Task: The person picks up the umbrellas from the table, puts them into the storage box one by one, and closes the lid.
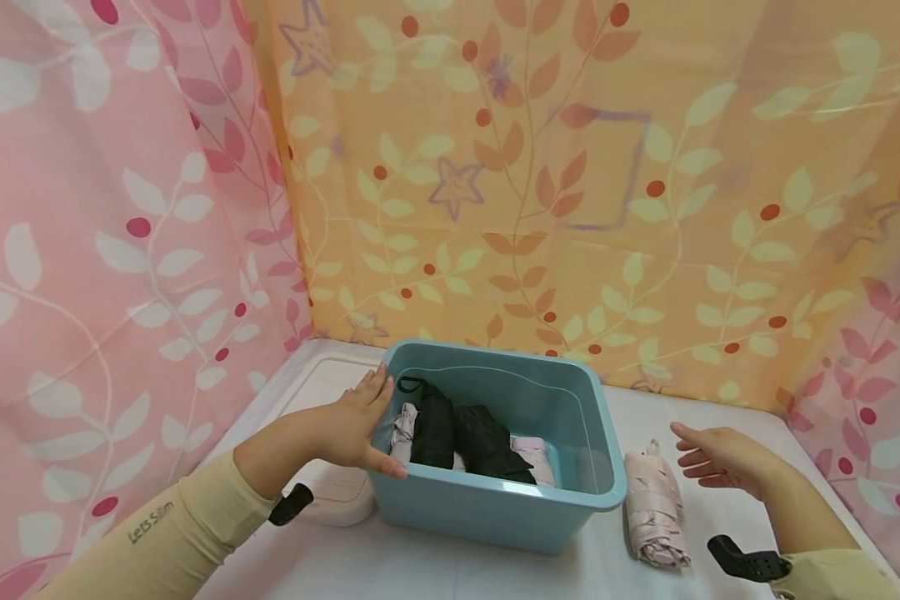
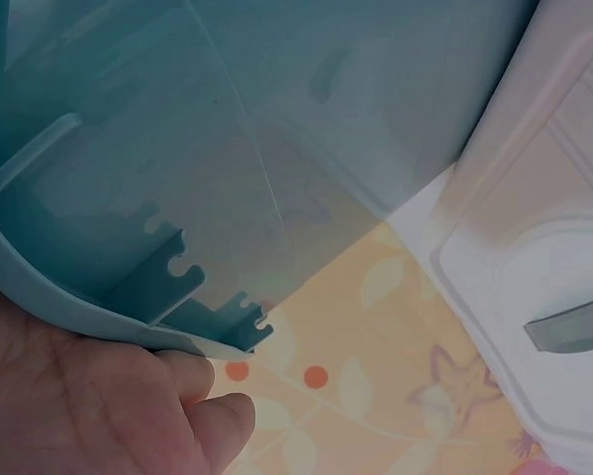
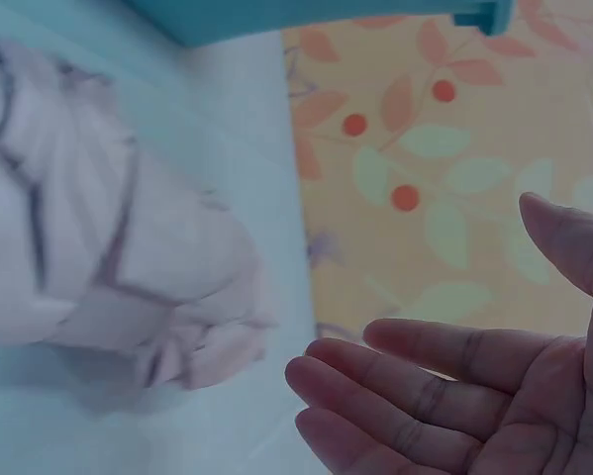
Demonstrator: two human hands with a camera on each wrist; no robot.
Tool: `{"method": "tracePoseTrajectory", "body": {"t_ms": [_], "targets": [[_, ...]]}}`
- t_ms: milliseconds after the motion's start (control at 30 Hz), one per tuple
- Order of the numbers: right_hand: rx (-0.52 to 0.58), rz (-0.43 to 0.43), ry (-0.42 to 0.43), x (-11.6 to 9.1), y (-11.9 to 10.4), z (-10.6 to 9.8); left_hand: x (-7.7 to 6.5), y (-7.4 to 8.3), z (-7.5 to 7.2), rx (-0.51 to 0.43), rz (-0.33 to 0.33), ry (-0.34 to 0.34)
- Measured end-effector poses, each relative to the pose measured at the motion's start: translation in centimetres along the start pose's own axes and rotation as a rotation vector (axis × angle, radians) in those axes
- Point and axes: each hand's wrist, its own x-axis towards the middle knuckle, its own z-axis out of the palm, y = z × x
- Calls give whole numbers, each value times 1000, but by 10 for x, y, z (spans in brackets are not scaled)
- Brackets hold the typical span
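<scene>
Nearest, along the bottom edge: two beige sleeves (image 1: pixel 172 525), lower left and lower right, each with one black wrist strap (image 1: pixel 291 504) at the cuff.

Right hand (image 1: pixel 727 458), right of the frame: fingers extended, thumb held apart, nothing in grasp. It hangs just right of one rolled pale pink bundle (image 1: pixel 654 508), which lies on the white table (image 1: pixel 510 575) at lower right, close beside the bin.

One blue-grey bin (image 1: pixel 487 512), lower centre, stands between the two hands. Left hand (image 1: pixel 348 421), left of centre: spread, fingers fairly straight, resting on the bin's left rim, thumb over the near corner.

Inside the bin: two black bundles side by side, the left one (image 1: pixel 433 429) with a loop at its top, the right one (image 1: pixel 491 442) slanting. At least two pale bundles flank them, one at left (image 1: pixel 403 429), one at right (image 1: pixel 534 458). Near wall hides their lower ends; exact count of pale ones can't be told.

One white lid (image 1: pixel 337 500) lies left of the bin, partly behind the left forearm.

Farthest: yellow leaf-print cloth (image 1: pixel 450 125) across the back, pink cloth at left (image 1: pixel 120 208) and right (image 1: pixel 870 400).
</scene>
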Motion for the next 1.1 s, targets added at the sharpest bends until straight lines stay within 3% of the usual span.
{"method": "tracePoseTrajectory", "body": {"t_ms": [433,567,1100], "targets": [[66,121,-7,9,45,33,-1,0,0,-4,-1,-2],[98,112,3,11,54,39,-2,1,0,-11,-6,-6],[173,165,24,19,56,60,0,-1,2,-3,-11,-6]]}}
